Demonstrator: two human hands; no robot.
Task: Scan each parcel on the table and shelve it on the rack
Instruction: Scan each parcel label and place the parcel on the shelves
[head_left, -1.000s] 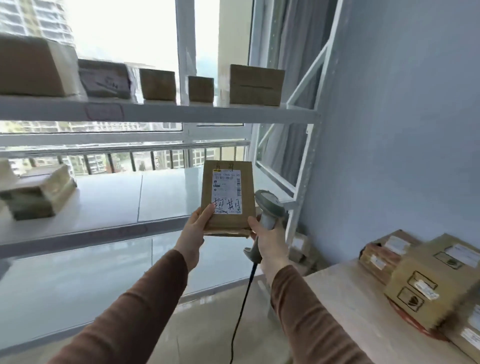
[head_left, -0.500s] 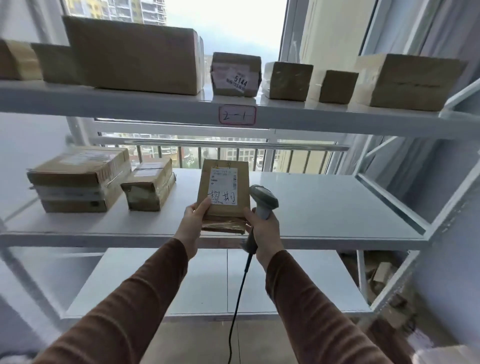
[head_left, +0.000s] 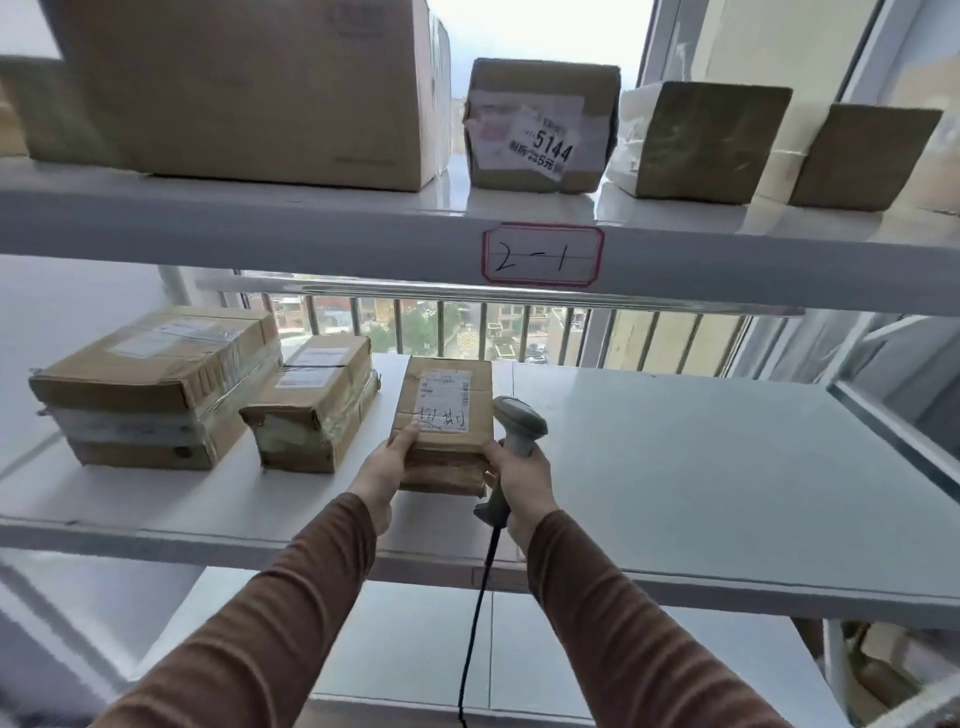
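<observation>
Both hands hold a flat brown parcel (head_left: 444, 415) over the middle shelf (head_left: 701, 467) of the white rack (head_left: 311, 228), its label face tipped up toward the person, with handwritten marks on the white label (head_left: 443, 400). The left hand (head_left: 384, 470) grips the parcel's near left corner, thumb laid on top by the label. The right hand (head_left: 519, 480) is wrapped around the handle of a grey barcode scanner (head_left: 517, 431) while its fingers press the parcel's near right corner; the scanner's cord (head_left: 478, 613) hangs down between the brown sleeves. At nine o'clock from the parcel, just beside it, sits a taped box (head_left: 317, 405), and farther the same way a stack of flat boxes (head_left: 156, 384). At twelve o'clock, on the upper shelf's front edge, is a red-bordered tag (head_left: 543, 254) reading 2-1. Above it stands a box marked 5144 (head_left: 540, 124), with a big carton (head_left: 244, 88) at its nine o'clock and two smaller boxes at its three o'clock
</observation>
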